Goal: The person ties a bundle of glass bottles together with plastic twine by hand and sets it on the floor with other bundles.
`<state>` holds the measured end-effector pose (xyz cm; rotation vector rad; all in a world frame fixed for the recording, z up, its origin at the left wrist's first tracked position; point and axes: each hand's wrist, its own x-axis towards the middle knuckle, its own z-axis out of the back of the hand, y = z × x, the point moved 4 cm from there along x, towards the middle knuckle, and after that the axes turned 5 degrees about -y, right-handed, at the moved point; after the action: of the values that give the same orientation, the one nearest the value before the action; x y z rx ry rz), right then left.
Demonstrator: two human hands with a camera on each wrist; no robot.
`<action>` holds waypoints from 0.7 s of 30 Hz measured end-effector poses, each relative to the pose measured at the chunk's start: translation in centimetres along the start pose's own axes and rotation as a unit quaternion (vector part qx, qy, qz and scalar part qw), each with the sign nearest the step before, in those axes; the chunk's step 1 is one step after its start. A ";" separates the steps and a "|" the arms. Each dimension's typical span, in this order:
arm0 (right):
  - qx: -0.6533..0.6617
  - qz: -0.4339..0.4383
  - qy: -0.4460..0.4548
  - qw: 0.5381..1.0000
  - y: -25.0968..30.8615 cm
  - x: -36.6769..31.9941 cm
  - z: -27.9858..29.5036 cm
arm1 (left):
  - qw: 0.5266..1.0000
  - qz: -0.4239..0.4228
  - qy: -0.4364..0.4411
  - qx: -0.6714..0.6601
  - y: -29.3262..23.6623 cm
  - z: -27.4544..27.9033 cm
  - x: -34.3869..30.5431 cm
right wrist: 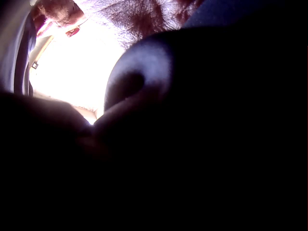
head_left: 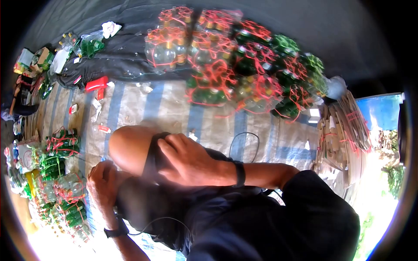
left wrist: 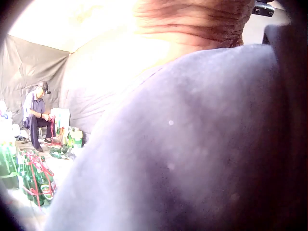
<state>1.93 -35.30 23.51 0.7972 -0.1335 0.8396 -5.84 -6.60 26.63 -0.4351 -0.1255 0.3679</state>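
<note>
In the head view a bare knee (head_left: 128, 148) is raised before the body, with a dark trouser leg (head_left: 152, 158) pushed back around it. My right hand (head_left: 191, 161) grips the trouser leg at its edge, fingers bent over the cloth. Beside the knee, on its outer side, is my left hand (head_left: 102, 185), fingers bent; their tips are hidden, and I cannot tell whether they hold cloth. Both wrists wear dark bands. Blurred greyish cloth (left wrist: 183, 134) fills most of the left wrist view. The right wrist view is mostly dark.
Bundles of bottles (head_left: 209, 87) tied with red string stand ahead on a striped sheet (head_left: 174, 100). More tied bottles (head_left: 65, 187) are at the left, flattened cardboard (head_left: 339, 139) at the right. A black cable loop (head_left: 244, 135) lies nearby. Another person (left wrist: 37, 113) sits in the background.
</note>
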 end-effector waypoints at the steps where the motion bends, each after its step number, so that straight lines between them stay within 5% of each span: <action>1: -0.002 0.001 0.000 1.000 0.0 0.0 0.0 | 1.000 0.001 -0.001 0.000 0.0 0.0 0.0; 21: 0.003 0.005 0.003 1.000 0.1 0.2 0.2 | 1.000 -0.006 -0.016 0.009 -0.1 -0.2 -0.2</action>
<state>2.08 -35.26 23.78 0.8006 -0.1299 0.8518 -5.98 -6.84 26.53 -0.4114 -0.1555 0.3647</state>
